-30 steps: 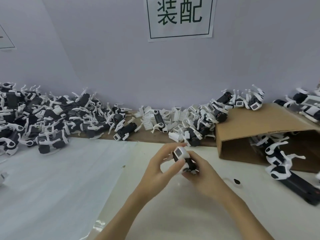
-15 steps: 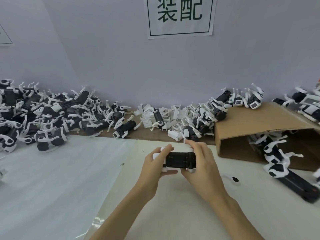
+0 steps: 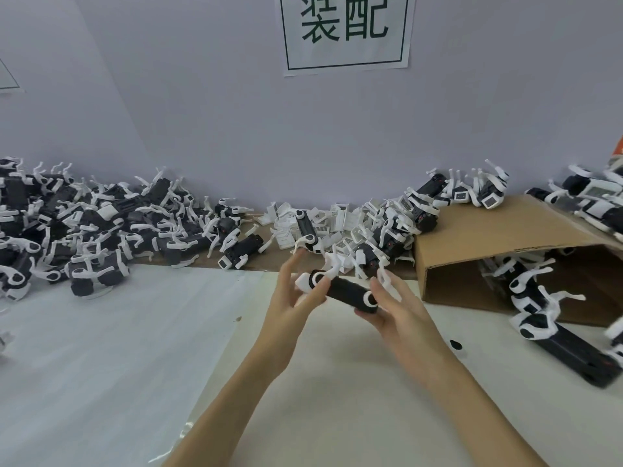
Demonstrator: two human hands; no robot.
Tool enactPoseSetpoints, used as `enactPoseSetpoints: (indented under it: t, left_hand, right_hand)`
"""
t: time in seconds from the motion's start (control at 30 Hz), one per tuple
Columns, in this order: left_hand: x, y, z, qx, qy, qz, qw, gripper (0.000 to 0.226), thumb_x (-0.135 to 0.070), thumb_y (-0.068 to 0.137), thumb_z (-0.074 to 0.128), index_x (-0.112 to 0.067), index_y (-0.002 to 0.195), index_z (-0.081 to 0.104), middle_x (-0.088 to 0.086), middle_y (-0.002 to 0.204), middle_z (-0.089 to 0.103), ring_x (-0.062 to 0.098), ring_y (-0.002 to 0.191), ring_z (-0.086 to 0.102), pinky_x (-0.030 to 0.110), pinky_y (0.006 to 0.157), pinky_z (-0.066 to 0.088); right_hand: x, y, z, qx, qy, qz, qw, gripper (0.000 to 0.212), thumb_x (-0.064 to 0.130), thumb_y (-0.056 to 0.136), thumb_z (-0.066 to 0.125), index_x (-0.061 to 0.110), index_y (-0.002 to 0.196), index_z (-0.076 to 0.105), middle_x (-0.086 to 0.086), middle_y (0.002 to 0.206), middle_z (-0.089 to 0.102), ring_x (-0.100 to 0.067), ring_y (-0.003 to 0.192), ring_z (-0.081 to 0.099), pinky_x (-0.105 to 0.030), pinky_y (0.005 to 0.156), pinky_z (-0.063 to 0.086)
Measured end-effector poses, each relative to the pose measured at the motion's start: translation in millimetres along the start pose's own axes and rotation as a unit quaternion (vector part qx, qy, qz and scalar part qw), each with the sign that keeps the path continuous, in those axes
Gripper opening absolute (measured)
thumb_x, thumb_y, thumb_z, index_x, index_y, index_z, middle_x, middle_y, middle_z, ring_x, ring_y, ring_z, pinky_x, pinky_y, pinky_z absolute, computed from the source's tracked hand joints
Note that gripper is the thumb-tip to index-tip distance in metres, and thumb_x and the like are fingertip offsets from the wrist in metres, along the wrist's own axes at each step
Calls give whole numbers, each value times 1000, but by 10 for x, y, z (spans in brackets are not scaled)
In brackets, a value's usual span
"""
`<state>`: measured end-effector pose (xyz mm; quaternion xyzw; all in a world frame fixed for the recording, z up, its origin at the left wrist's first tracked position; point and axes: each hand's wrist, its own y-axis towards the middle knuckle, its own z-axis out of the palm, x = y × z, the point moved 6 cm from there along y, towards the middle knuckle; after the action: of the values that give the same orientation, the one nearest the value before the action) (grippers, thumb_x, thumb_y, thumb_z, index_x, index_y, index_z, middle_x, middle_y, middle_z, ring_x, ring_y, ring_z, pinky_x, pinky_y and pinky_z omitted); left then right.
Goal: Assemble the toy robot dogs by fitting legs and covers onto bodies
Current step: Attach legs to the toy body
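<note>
At the far left a big heap of toy dogs [image 3: 77, 230] lies against the wall [image 3: 202, 112] — black bodies tangled with white curved legs, piled on the worktop [image 3: 337, 382]. A pale plastic sheet [image 3: 101, 348] covers the worktop's left part.

In the middle, above the worktop, both hands hold one toy dog body [image 3: 340, 289]: a black oblong block tilted down to the right, with a white cap at its left end, a white ring joint at each end and thin white legs sticking up behind it. The left hand [image 3: 290, 305] touches the white end with its thumb while its other fingers are spread and nearly straight — a loose grip, not clenched. The right hand [image 3: 397, 308] cradles the right end from beneath, fingers curled round the body.

On the wall above hangs a white sign [image 3: 345, 32] with a dark frame and the green characters 装配.

Behind the hands, at the foot of the wall, is a pile of white covers [image 3: 323, 224], some with barcode labels too small to read. To the right a cardboard box [image 3: 499, 237] lies on its side, toy dogs on top of it and more inside its open mouth. A small black piece [image 3: 455, 344] sits on the worktop near the right forearm.
</note>
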<state>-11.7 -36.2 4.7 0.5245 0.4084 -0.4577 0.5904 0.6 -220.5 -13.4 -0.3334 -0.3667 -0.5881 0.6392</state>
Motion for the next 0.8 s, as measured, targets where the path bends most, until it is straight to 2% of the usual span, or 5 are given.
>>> enactPoseSetpoints:
  t: [0.1, 0.33, 0.53, 0.7, 0.8]
  left_hand:
    - [56, 34, -6, 14, -41, -23, 999, 52, -56, 85, 77, -28, 129, 75, 11, 123, 76, 29, 122, 69, 38, 93, 59]
    - [20, 65, -107, -2, -11, -8, 1000, 46, -57, 85, 76, -36, 126, 77, 12, 110, 57, 23, 109, 66, 36, 95, 55]
    - [20, 90, -45, 135, -180, -41, 974, 64, -5, 98, 57, -15, 160, 44, 9, 159, 53, 30, 145, 52, 44, 118, 42]
    - [156, 117, -57, 78, -185, -131, 971, 61, -61, 104, 48, -24, 152, 58, 12, 145, 65, 37, 131, 63, 57, 115, 47]
    - [230, 78, -33, 29, -100, -192, 976, 81, -77, 86, 54, -17, 138, 63, 16, 123, 74, 51, 99, 66, 55, 93, 63]
  right_hand:
    - [48, 13, -11, 8, -55, -33, 998, 72, 36, 74, 83, 10, 138, 61, -5, 114, 78, -24, 115, 71, -37, 97, 59]
    - [72, -6, -12, 15, -173, -60, 983, 67, 54, 80, 76, 23, 138, 62, 3, 125, 74, -21, 117, 71, -43, 104, 54]
    - [-137, -118, 50, 69, 140, 221, 963, 59, 69, 96, 48, 19, 121, 67, -31, 133, 64, -56, 110, 66, -36, 59, 62]
    - [-148, -46, -14, 47, 72, 159, 983, 23, 33, 104, 58, 22, 116, 73, -20, 116, 73, -52, 101, 70, -39, 69, 60]
    - [-86, -2, -24, 45, -31, 65, 996, 43, 2, 100, 49, 23, 130, 71, -18, 131, 68, -47, 104, 72, -45, 90, 55]
